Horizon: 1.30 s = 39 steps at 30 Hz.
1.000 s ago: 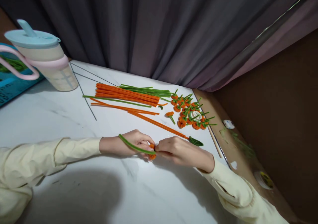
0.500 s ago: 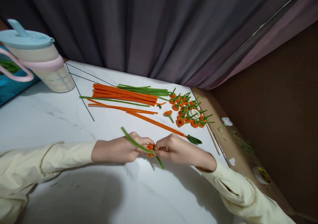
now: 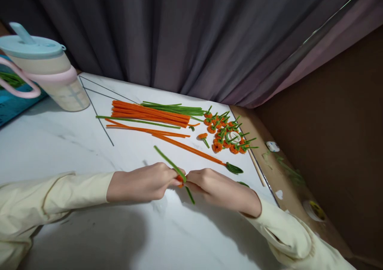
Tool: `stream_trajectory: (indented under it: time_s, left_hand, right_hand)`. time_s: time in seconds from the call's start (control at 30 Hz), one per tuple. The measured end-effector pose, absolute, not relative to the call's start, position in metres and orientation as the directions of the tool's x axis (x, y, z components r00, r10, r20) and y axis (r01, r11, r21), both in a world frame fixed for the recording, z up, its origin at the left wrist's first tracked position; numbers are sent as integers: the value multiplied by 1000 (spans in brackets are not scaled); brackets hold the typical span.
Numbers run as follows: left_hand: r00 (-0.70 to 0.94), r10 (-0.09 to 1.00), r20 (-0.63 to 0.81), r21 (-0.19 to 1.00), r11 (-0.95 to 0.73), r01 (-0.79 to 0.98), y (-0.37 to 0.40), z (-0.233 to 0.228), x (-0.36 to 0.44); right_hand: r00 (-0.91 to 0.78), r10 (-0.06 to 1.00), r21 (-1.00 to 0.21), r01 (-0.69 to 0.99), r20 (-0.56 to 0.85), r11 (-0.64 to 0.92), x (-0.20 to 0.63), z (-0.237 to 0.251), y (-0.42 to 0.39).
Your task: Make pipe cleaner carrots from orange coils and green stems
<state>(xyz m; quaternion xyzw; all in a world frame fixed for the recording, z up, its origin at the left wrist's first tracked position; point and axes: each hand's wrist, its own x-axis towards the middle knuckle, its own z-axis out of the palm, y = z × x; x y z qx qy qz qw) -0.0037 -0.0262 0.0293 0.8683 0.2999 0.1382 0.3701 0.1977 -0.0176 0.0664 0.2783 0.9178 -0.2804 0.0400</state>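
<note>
My left hand (image 3: 146, 182) is closed, its fingertips pinching a small pumpkin (image 3: 180, 181) made of orange pipe cleaner, which they mostly cover. A green pipe cleaner (image 3: 168, 160) crosses that pumpkin; one end sticks up to the left and the other points down below the fingers. Pinched shut at the pumpkin's right side, my right hand (image 3: 220, 190) grips the green pipe cleaner. Both hands meet just above the white table. Beyond them lie orange pipe cleaners (image 3: 149, 114), green pipe cleaners (image 3: 176, 109) and a cluster of finished-looking orange pumpkins (image 3: 218, 146) with green stems.
A tumbler (image 3: 56, 78) with blue lid and pink handle stands at the left. A green looped pipe-cleaner piece (image 3: 234, 168) lies beyond my right hand. White rings (image 3: 234, 137) sit among the pumpkins. A grey curtain (image 3: 167, 34) hangs behind the marble-patterned table (image 3: 74, 150).
The green pipe cleaner's upper end has swung right and stands steeper. My fingers have closed in tighter around the pumpkin, and both hands have shifted slightly.
</note>
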Motion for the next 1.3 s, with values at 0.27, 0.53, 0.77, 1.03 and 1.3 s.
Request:
stream_trajectory:
  time_s: [0.27, 0.53, 0.77, 1.03, 1.3]
  left_hand:
    - [768, 628, 126, 592, -669, 450, -34, 16, -6]
    - [727, 650, 222, 596, -681, 427, -35, 12, -4]
    - [607, 794, 36, 950, -216, 226, -18, 31, 4]
    - [682, 603, 414, 635, -728, 258, -24, 27, 2]
    - [671, 614, 416, 639, -722, 265, -27, 28, -1]
  right_hand:
    - [-630, 642, -887, 419, -438, -194, 199, 50, -20]
    - [-611, 692, -897, 70, -385, -437, 202, 30, -26]
    - [-518, 850, -915, 287, 100, 282, 213, 21, -26]
    - [-547, 834, -958, 197, 70, 210, 205, 9, -28]
    - [-519, 853, -994, -53, -57, -99, 201, 1, -30]
